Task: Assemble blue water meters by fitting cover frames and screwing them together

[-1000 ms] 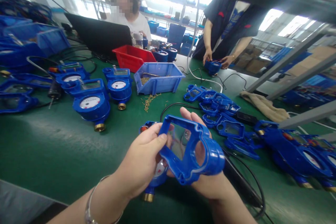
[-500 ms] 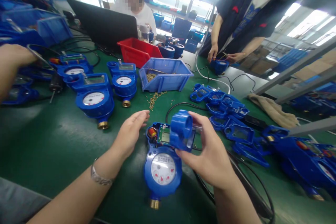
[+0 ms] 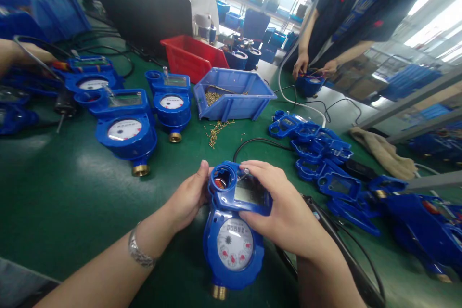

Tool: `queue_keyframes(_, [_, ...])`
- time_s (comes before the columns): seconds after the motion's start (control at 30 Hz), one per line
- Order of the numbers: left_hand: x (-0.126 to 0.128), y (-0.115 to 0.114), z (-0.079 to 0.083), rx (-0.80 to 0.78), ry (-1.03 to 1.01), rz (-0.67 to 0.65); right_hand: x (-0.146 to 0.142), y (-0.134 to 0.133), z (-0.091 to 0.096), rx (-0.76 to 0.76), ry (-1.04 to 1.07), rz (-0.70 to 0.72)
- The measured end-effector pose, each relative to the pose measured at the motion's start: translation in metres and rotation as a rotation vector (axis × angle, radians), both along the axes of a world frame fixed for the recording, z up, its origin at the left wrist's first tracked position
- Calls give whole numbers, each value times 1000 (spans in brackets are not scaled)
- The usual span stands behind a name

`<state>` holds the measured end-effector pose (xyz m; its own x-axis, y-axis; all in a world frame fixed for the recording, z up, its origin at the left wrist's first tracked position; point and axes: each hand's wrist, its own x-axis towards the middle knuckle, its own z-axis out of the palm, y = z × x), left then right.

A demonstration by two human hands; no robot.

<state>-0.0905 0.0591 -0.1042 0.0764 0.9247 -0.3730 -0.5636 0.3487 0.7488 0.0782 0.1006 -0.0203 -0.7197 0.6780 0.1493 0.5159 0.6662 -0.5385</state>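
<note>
In front of me a blue water meter (image 3: 234, 245) lies face up on the green table, its brass fitting pointing toward me. A blue cover (image 3: 225, 200) with a round opening and a clear window now sits over its upper part. My right hand (image 3: 279, 202) is closed round the cover's right side, thumb at the lower edge and fingers over the top. At the meter's upper left side, my left hand (image 3: 189, 197) steadies it, thumb raised and fingertips hidden behind the housing. Through the window a grey display shows.
Two covered meters (image 3: 124, 130) (image 3: 172, 102) stand at left. A blue bin (image 3: 238, 91) holds brass screws, with loose screws (image 3: 216, 133) before it. Blue covers (image 3: 308, 142) pile up at right. Beyond are a red bin (image 3: 191, 57), a monitor (image 3: 140, 9) and co-workers' hands (image 3: 301, 65).
My right hand has lowered the blue cover from a tilted position onto the meter, hiding the circuit board. My left hand has come in against the meter's left side.
</note>
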Motion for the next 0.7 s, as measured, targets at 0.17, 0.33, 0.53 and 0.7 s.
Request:
queue_keyframes(0.17, [0,-1,0,6,25,-11,-2,1,6,-13,-26,27])
queue_keyframes(0.33, [-1,-2,-3,4,-2,-9,-3,2,7,-45,-69,34])
queue_keyframes(0.53, [0,-2,-1,28,-26,-42,-2,3,5,-75,-136,43])
queue_keyframes(0.7, [-4,-5,0,93,17,-65,-3,3,4,-123,-151,34])
